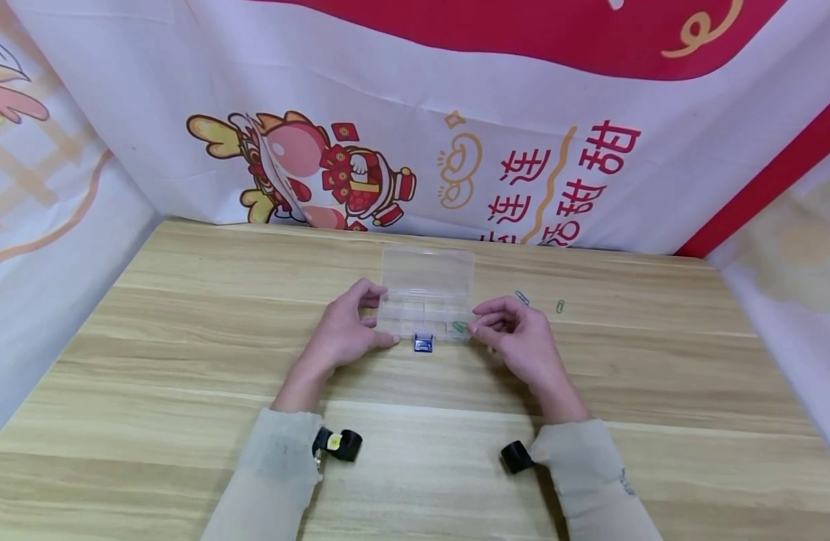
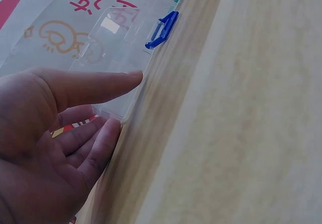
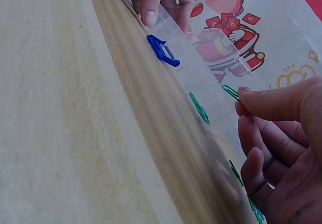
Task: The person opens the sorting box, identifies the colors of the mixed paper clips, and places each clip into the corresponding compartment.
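Note:
A clear plastic compartment box point(image 1: 402, 324) sits on the table with its lid point(image 1: 428, 272) raised at the back. At its front edge is a blue latch point(image 1: 424, 343). My left hand point(image 1: 347, 327) holds the box's left end, thumb along the front side and fingers around the end. Between thumb and forefinger, my right hand point(image 1: 519, 338) pinches a green paper clip point(image 3: 230, 91) over the box's right end. Further green paper clips point(image 3: 199, 108) show through the front wall of the right compartment.
To the right of the box, a blue paper clip point(image 1: 522, 297) and a green one point(image 1: 559, 306) lie on the wooden table point(image 1: 415, 451). A printed cloth point(image 1: 286, 68) hangs along the table's back edge, with more cloth at both sides.

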A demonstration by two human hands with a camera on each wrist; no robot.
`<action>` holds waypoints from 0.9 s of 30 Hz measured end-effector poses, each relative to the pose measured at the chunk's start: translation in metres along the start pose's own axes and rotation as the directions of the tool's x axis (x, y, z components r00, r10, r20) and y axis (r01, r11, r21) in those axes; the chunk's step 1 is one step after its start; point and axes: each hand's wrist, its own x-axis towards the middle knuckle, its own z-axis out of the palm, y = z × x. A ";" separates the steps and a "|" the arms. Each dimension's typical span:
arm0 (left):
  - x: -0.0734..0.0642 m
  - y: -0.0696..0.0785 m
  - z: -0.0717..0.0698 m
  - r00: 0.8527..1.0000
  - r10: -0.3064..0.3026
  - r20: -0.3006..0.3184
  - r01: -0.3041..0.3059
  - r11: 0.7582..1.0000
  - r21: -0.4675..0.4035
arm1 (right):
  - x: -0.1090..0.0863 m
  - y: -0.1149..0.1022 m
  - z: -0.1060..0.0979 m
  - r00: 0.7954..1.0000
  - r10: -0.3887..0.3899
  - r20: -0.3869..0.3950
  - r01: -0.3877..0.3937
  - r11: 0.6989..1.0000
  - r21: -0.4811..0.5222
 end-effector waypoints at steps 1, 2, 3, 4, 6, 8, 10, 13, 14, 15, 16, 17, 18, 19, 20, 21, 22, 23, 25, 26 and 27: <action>0.000 0.000 0.000 1.000 0.000 -0.001 0.000 1.000 0.004 | 0.000 0.000 0.000 1.000 -0.002 -0.007 0.002 1.000 0.005; 0.000 0.000 0.000 1.000 -0.001 -0.003 0.001 1.000 0.005 | 0.000 0.001 0.000 1.000 -0.003 -0.014 0.004 1.000 0.011; 0.000 0.000 0.001 1.000 -0.003 -0.004 0.003 1.000 0.007 | 0.000 0.001 0.000 1.000 -0.007 -0.021 0.008 1.000 0.017; 0.000 0.000 0.001 1.000 -0.005 -0.005 0.005 1.000 0.008 | 0.000 0.002 0.001 1.000 -0.011 -0.029 0.012 1.000 0.021; 0.000 0.000 0.002 1.000 -0.006 -0.007 0.007 1.000 0.006 | 0.001 0.002 0.001 0.999 -0.020 -0.042 0.021 0.999 0.030; 0.001 0.000 0.002 1.000 -0.005 -0.012 0.005 1.000 0.002 | 0.001 0.003 0.002 0.998 -0.027 -0.053 0.029 0.999 0.033; 0.001 -0.001 0.003 1.000 0.003 -0.016 -0.002 1.000 0.002 | 0.001 0.003 0.003 0.998 -0.031 -0.062 0.033 0.999 0.027; 0.002 -0.002 0.003 1.000 0.008 -0.023 -0.008 1.000 0.000 | 0.001 0.004 0.004 0.997 -0.035 -0.070 0.036 0.999 0.020; 0.002 -0.003 0.003 1.000 0.011 -0.024 -0.011 1.000 -0.001 | 0.001 0.004 0.004 0.997 -0.036 -0.072 0.037 0.999 0.016; 0.002 -0.003 0.003 1.000 0.011 -0.025 -0.011 1.000 -0.003 | 0.001 0.004 0.005 0.997 -0.036 -0.074 0.037 0.999 0.012; 0.002 -0.003 0.003 1.000 0.011 -0.025 -0.011 1.000 -0.003 | 0.001 0.004 0.005 0.997 -0.037 -0.075 0.038 0.999 0.014; 0.002 -0.004 0.003 1.000 0.010 -0.025 -0.010 1.000 -0.003 | 0.001 0.004 0.005 0.996 -0.038 -0.076 0.040 0.999 0.014; 0.002 -0.004 0.003 1.000 0.012 -0.025 -0.012 1.000 -0.003 | 0.001 0.004 0.005 0.996 -0.040 -0.076 0.041 0.999 0.012; 0.002 -0.004 0.003 1.000 0.014 -0.025 -0.014 1.000 -0.001 | 0.001 0.005 0.005 0.996 -0.043 -0.076 0.044 0.999 0.012; 0.002 -0.004 0.003 1.000 0.013 -0.026 -0.014 1.000 -0.002 | 0.001 0.005 0.005 0.996 -0.045 -0.076 0.046 0.999 0.011; 0.002 -0.004 0.003 1.000 0.013 -0.027 -0.013 1.000 -0.002 | 0.001 0.005 0.006 0.996 -0.047 -0.076 0.048 0.999 0.012; 0.002 -0.004 0.003 1.000 0.013 -0.028 -0.013 1.000 0.000 | 0.001 0.005 0.006 0.996 -0.050 -0.075 0.051 0.999 0.012; 0.002 -0.004 0.003 1.000 0.013 -0.028 -0.013 1.000 -0.002 | 0.002 0.006 0.006 0.996 -0.051 -0.075 0.052 0.999 0.010; 0.002 -0.003 0.003 1.000 0.013 -0.028 -0.013 1.000 -0.005 | 0.003 0.006 0.006 0.996 -0.053 -0.076 0.054 0.998 0.009; 0.002 -0.003 0.003 1.000 0.011 -0.028 -0.011 1.000 -0.011 | 0.003 0.007 0.006 0.996 -0.054 -0.077 0.054 0.998 0.009; 0.002 -0.003 0.002 1.000 0.014 -0.026 -0.014 1.000 -0.013 | 0.003 0.007 0.006 0.996 -0.055 -0.077 0.056 0.998 0.010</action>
